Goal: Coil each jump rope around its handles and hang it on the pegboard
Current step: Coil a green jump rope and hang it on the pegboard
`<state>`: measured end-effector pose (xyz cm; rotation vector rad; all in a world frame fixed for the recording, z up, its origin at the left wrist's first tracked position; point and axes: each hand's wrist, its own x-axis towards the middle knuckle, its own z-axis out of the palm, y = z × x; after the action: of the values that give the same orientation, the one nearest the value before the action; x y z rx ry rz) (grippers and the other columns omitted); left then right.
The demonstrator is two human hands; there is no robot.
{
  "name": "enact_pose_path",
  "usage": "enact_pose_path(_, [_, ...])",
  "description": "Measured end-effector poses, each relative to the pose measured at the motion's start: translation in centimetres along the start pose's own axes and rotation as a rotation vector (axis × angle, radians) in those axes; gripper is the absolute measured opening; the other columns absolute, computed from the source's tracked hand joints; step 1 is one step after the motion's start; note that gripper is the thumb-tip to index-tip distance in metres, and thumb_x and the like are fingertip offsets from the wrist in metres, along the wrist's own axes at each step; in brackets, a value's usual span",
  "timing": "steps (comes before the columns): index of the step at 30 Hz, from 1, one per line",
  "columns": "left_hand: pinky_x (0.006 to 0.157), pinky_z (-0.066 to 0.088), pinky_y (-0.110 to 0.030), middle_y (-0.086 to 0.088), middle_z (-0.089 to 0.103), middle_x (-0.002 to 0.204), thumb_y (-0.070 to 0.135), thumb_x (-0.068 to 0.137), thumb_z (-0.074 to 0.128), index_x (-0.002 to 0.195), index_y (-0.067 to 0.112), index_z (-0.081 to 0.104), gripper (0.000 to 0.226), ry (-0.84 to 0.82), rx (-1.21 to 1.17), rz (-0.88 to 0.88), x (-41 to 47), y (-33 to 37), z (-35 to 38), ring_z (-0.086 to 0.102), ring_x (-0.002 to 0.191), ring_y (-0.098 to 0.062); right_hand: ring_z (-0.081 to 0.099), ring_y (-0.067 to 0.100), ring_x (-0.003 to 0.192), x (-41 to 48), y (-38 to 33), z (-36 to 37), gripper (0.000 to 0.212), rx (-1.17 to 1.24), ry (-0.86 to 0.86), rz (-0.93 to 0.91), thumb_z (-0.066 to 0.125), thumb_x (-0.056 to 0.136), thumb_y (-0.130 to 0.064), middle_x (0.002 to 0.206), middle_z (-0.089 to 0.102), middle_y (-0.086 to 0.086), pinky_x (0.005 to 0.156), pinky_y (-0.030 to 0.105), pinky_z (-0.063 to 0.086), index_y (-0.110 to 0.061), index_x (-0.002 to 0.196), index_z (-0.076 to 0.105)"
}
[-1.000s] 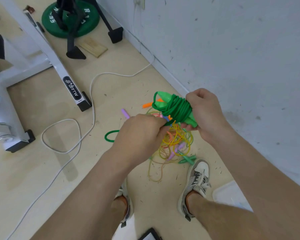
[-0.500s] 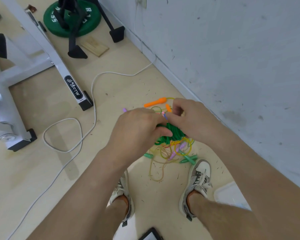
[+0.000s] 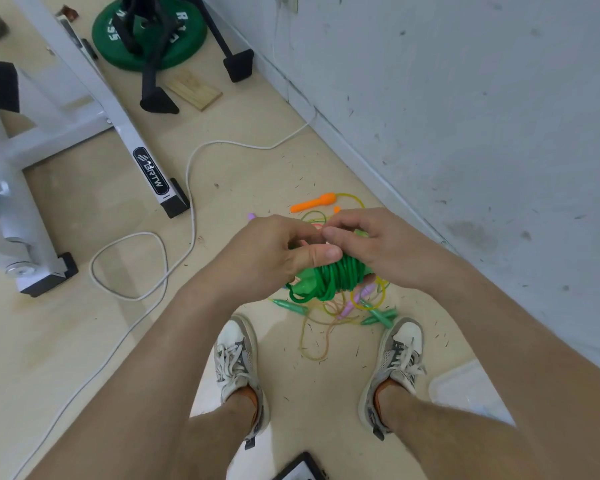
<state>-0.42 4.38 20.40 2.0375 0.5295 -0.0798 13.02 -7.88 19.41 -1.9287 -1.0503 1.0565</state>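
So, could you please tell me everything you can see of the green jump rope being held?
The green jump rope is glossy plastic-looking cord wound in many turns around its green handles, forming a tilted bundle. One handle end pokes out lower left, with a loose loop below it. The left hand and right hand both grip it, above the tangled ropes on the floor.
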Motion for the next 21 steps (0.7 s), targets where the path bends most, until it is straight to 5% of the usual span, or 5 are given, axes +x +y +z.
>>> enact_pose_path(5, [0.049, 0.035, -0.024, -0.022, 0.052, 0.057, 0.061, 0.070, 0.056, 0.067, 0.000, 0.066, 0.061, 0.139, -0.100, -0.044, 0.0, -0.3, -0.1, 0.048, 0.047, -0.013, 0.066, 0.010, 0.095, -0.9, -1.1, -0.1, 0.060, 0.017, -0.114, 0.113, 0.026, 0.079, -0.074, 0.102, 0.067, -0.009, 0.088, 0.041, 0.056, -0.036, 0.103, 0.066])
enact_pose_path(11, [0.045, 0.033, -0.022, -0.010, 0.045, 0.047, 0.055, 0.074, 0.062, 0.058, 0.005, 0.065, 0.053, 0.140, -0.191, -0.116, -0.1, 0.2, -0.2, 0.042, 0.042, -0.012, 0.069, 0.022, 0.066, -1.2, -1.7, -0.5, 0.056, 0.054, -0.334, 0.077, 0.055, 0.072, -0.066, 0.092, 0.070, 0.009, 0.063, 0.042, 0.058, -0.029, 0.113, 0.065])
enact_pose_path(15, [0.061, 0.050, -0.039, -0.005, 0.068, 0.066, 0.052, 0.083, 0.064, 0.084, 0.029, 0.076, 0.026, 0.217, 0.175, 0.019, -0.3, -0.1, -0.5, 0.062, 0.064, -0.020, 0.061, 0.014, 0.059, -0.5, -0.7, -0.6, 0.066, -0.050, -0.254, 0.094, 0.062, 0.065, -0.071, 0.090, 0.068, 0.012, 0.054, 0.029, 0.049, -0.024, 0.111, 0.068])
enact_pose_path(18, [0.065, 0.048, -0.039, 0.001, 0.070, 0.075, 0.055, 0.084, 0.051, 0.093, 0.037, 0.072, 0.029, 0.180, 0.452, 0.067, -0.6, 0.3, -0.5, 0.061, 0.075, -0.019, 0.050, -0.001, 0.059, -0.3, 0.2, -0.9, 0.075, -0.240, -0.234, 0.120, 0.059, 0.070, -0.076, 0.077, 0.054, -0.014, 0.060, 0.018, 0.039, -0.025, 0.124, 0.063])
enact_pose_path(21, [0.069, 0.048, -0.039, 0.002, 0.068, 0.078, 0.051, 0.091, 0.041, 0.097, 0.030, 0.070, 0.037, 0.138, 0.515, 0.078, -0.7, 0.8, -0.4, 0.059, 0.079, -0.018, 0.050, -0.002, 0.051, -0.5, 0.0, -1.8, 0.047, -0.258, -0.232, 0.156, 0.062, 0.081, -0.062, 0.068, 0.051, -0.015, 0.050, 0.010, 0.034, -0.028, 0.113, 0.067])
